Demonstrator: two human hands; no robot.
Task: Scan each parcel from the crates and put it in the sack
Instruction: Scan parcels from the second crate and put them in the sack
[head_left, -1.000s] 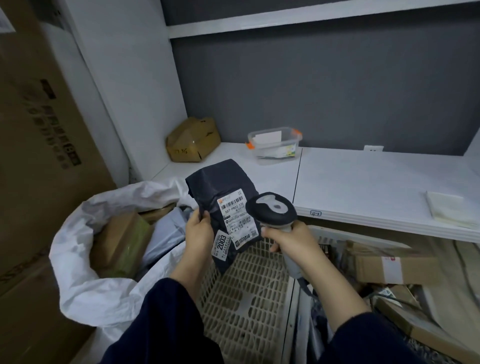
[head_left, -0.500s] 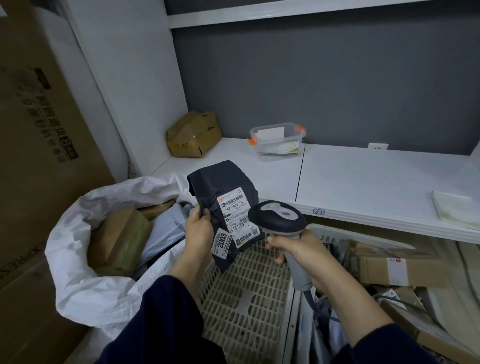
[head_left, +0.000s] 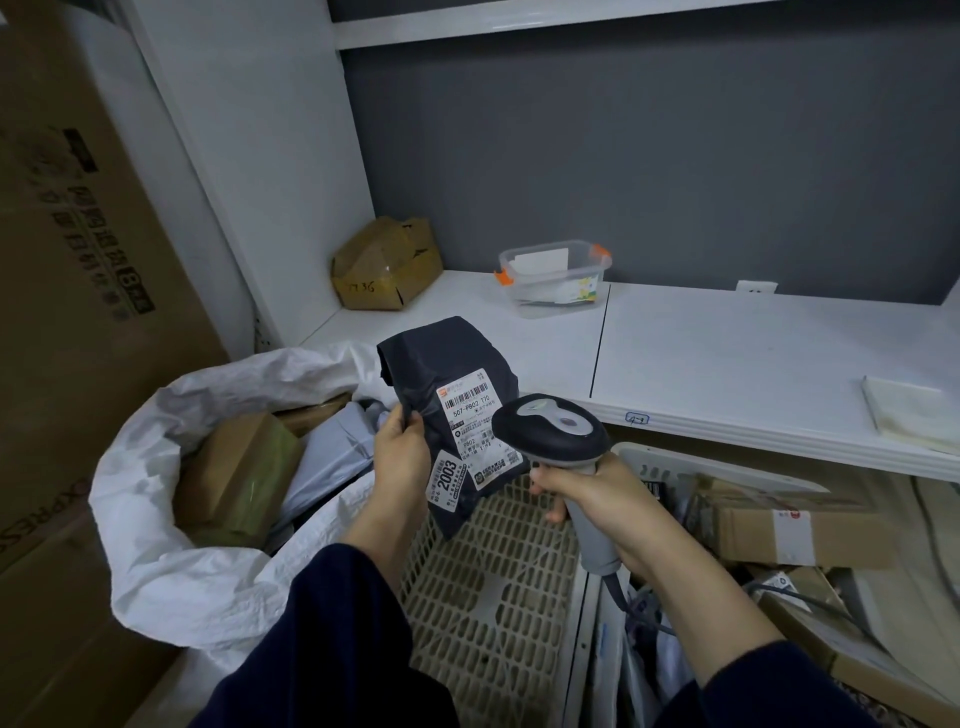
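Holding the dark grey soft plastic mailer parcel (head_left: 447, 364) upright at the centre of the head view, the left hand (head_left: 401, 460) pinches its left edge, with the thumb on the front face and the fingers curled behind. The parcel is held over the beige perforated plastic crate (head_left: 493, 582), just right of the white woven sack (head_left: 150, 467) at lower left. The white printed shipping label (head_left: 470, 415) faces the camera. The right hand (head_left: 602, 501) is clamped round the grip of the grey-and-black handheld barcode scanner (head_left: 550, 431), whose head sits just beside the label's lower right corner.

Handling judgement: the film creases and folds at the top, so the parcel is likely light, limp and somewhat slick. An edge pinch suffices for presenting the label, provided the thumb clears the barcode. For transfer to the sack, a grip across the fuller lower body would probably resist slipping better. Contents cannot be determined, so treat the parcel as non-rigid.

Brown cardboard boxes (head_left: 779, 525) fill the second crate at lower right.
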